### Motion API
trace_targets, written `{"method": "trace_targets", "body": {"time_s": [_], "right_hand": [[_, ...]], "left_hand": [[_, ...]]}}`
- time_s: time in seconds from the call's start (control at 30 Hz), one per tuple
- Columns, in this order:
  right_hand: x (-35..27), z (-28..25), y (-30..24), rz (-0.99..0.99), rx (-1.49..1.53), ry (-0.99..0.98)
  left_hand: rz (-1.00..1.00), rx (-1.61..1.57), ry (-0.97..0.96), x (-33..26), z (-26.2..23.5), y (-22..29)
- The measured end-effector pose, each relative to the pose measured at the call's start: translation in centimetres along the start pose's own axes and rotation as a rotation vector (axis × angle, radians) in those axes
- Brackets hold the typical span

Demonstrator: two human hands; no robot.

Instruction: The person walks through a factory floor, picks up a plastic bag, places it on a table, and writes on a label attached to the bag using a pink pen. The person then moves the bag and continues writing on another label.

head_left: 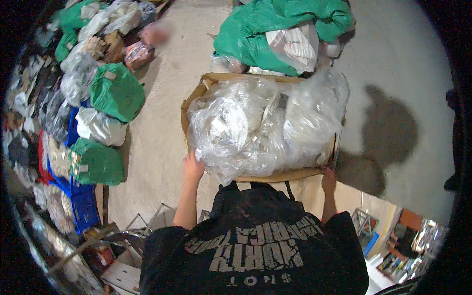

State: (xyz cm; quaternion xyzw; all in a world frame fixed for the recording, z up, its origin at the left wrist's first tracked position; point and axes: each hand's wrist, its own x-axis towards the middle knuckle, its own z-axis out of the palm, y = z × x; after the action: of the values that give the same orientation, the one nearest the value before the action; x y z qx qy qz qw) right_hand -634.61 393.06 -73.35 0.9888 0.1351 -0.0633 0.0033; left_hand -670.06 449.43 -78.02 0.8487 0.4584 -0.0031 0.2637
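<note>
In front of me is a shallow cardboard box (295,175), heaped above its rim with crumpled clear plastic film (236,115). My left hand (193,166) grips the box at its near left corner, with its fingers partly hidden by the box and the film. At the near right corner, my right hand (328,179) is closed on the box edge; it is in shadow and its fingertips are hard to make out. Some film hangs over the near side between my hands.
Beyond the box lie a large green sack (246,37) and a white bag (297,46). Along the left are piled bags, including a green bag (115,93), and a blue crate (84,209). Shelving with assorted items (410,241) stands at the lower right.
</note>
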Motion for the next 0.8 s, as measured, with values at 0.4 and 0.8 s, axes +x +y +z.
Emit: {"method": "trace_targets", "body": {"time_s": [0.4,0.8], "right_hand": [[-11.8,-3.5,-20.5,0.321,1.065,-0.380],[-20.9,-17.3,-8.3,0.182,0.386,-0.048]], "left_hand": [[0.593,-0.121,-0.269,-2.0,-2.2,14.4],[1.499,0.374,-1.074,-28.0,-8.3,30.7]]}}
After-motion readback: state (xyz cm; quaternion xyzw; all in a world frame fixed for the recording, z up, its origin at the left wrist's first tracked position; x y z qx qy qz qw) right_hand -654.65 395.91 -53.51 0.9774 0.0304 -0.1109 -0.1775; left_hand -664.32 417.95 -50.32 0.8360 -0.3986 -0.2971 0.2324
